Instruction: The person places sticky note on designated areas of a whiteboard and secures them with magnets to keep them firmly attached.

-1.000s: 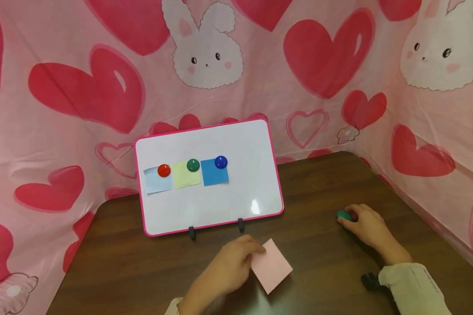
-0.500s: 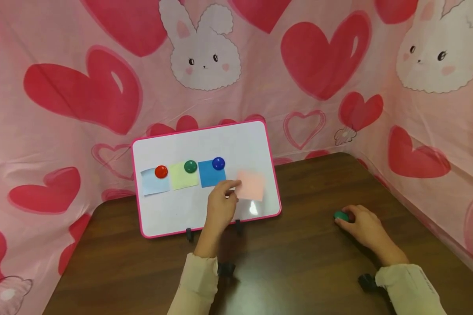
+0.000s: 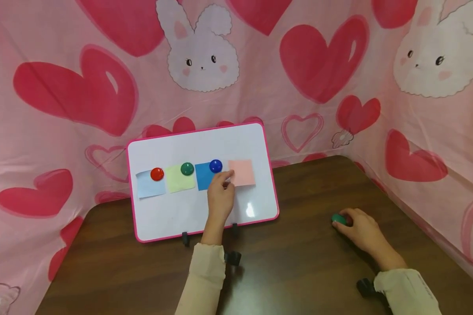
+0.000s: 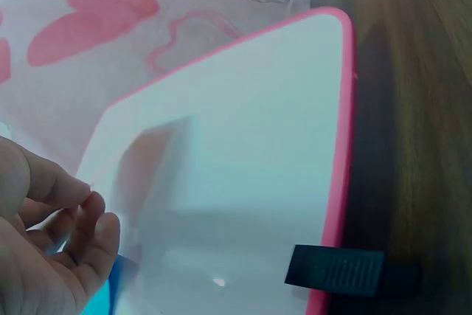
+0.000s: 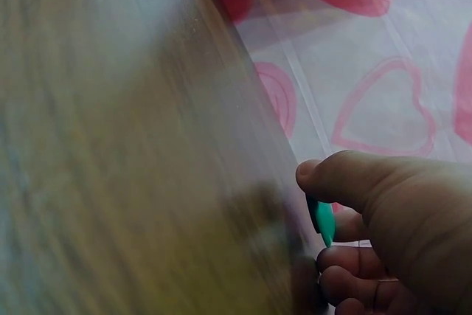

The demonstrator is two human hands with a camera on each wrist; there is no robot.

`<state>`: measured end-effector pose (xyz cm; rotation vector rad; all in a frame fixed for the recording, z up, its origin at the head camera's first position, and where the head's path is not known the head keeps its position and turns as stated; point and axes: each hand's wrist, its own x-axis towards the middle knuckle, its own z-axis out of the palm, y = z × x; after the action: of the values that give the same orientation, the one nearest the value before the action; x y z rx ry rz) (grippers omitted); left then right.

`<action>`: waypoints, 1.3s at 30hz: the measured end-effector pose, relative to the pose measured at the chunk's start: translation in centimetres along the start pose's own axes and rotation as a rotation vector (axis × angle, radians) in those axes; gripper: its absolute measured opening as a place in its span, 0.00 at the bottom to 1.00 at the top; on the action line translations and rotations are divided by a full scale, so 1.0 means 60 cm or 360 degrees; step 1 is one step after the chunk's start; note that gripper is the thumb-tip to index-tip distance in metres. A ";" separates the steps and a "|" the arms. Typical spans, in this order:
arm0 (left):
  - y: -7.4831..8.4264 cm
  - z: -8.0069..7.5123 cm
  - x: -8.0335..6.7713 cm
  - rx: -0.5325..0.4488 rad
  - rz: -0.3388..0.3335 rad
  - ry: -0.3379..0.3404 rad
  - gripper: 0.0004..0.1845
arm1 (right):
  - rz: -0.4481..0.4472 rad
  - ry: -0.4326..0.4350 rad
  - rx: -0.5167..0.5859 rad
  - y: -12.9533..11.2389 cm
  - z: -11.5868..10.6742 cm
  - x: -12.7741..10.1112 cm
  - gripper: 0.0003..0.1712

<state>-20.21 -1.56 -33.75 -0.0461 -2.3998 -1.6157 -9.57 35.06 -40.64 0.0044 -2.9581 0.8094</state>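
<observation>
My left hand [image 3: 220, 199] pinches the left edge of a pink sticky note [image 3: 244, 173], which lies against or just before the whiteboard [image 3: 161, 221]. Beside that hand are a blue note [image 3: 202, 180] under a blue magnet [image 3: 216, 166], a yellow note [image 3: 179, 183] under a green magnet [image 3: 187, 169] and a light blue note [image 3: 150, 189] under a red magnet [image 3: 157, 174]. Over the table's right side, my right hand [image 3: 364, 232] holds another green round magnet [image 5: 324, 220] between thumb and fingers. Fingers cover part of it.
Black clips [image 3: 185, 239] prop the pink-framed board's lower edge on the brown wooden table [image 3: 291, 271]. A pink curtain [image 3: 260, 96] printed with hearts and rabbits hangs behind and at the sides. Each wrist carries a black mount [image 3: 233, 258].
My left hand has brought the pink note up from low over the table to the board, right of the blue note. My right hand stays nearly still with its magnet. The head view shifts slightly.
</observation>
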 end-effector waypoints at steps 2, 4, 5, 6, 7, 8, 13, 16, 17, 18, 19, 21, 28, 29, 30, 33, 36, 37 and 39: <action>-0.002 0.003 0.004 0.0018 0.0012 -0.0010 0.19 | 0.0004 -0.0004 -0.0006 -0.001 0.000 0.001 0.28; -0.004 0.005 0.007 0.0030 0.0024 -0.0020 0.19 | 0.0004 0.0003 -0.0009 -0.002 0.001 0.002 0.28; -0.004 0.005 0.008 0.0033 0.0026 -0.0022 0.19 | 0.0002 0.0007 -0.0013 -0.003 0.001 0.002 0.29; -0.005 0.006 0.009 0.0044 0.0025 -0.0024 0.19 | 0.0000 0.0007 -0.0013 -0.003 0.001 0.003 0.29; -0.005 0.006 0.010 0.0058 0.0023 -0.0026 0.19 | 0.0000 0.0008 -0.0014 -0.004 0.002 0.004 0.29; -0.005 0.006 0.011 0.0075 0.0021 -0.0028 0.19 | -0.0003 0.0010 -0.0013 -0.005 0.003 0.004 0.29; -0.005 0.005 0.017 0.0179 0.0045 -0.0037 0.20 | -0.0009 0.0014 -0.0016 -0.007 0.007 0.005 0.29; -0.005 0.005 0.020 0.0223 0.0068 -0.0044 0.20 | -0.0017 0.0025 -0.0018 -0.007 0.009 0.005 0.29; -0.005 0.005 0.021 0.0233 0.0072 -0.0048 0.20 | -0.0020 0.0029 -0.0018 -0.007 0.010 0.005 0.29; -0.004 0.006 0.023 0.0246 0.0081 -0.0052 0.20 | -0.0021 0.0030 -0.0018 -0.008 0.010 0.005 0.29; -0.005 0.006 0.024 0.0266 0.0087 -0.0058 0.20 | -0.0024 0.0032 -0.0018 -0.008 0.010 0.004 0.29; -0.005 0.006 0.026 0.0313 0.0103 -0.0071 0.20 | -0.0027 0.0036 -0.0020 -0.008 0.011 0.003 0.29; -0.004 0.006 0.030 0.0531 0.0149 -0.0102 0.20 | -0.0019 0.0027 -0.0021 -0.011 0.015 0.003 0.28; -0.004 0.006 0.030 0.0575 0.0161 -0.0104 0.20 | -0.0018 0.0024 -0.0021 -0.011 0.015 0.003 0.28; -0.004 0.007 0.031 0.0616 0.0173 -0.0107 0.20 | -0.0017 0.0024 -0.0023 -0.011 0.015 0.004 0.28; -0.001 0.008 0.031 0.0742 0.0234 -0.0125 0.19 | -0.0023 0.0026 -0.0025 -0.012 0.014 0.005 0.29; 0.000 0.012 0.032 0.0836 0.0301 -0.0127 0.19 | -0.0025 0.0034 -0.0029 -0.011 0.014 0.005 0.29; 0.001 0.012 0.032 0.0858 0.0321 -0.0126 0.18 | -0.0025 0.0036 -0.0029 -0.011 0.013 0.005 0.29; 0.000 0.015 0.033 0.0883 0.0347 -0.0124 0.19 | -0.0019 0.0033 -0.0030 -0.011 0.012 0.005 0.29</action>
<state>-22.31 -0.98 -33.60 -0.2610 -2.7013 -0.8346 -9.88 34.10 -40.91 0.0124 -2.9433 0.7758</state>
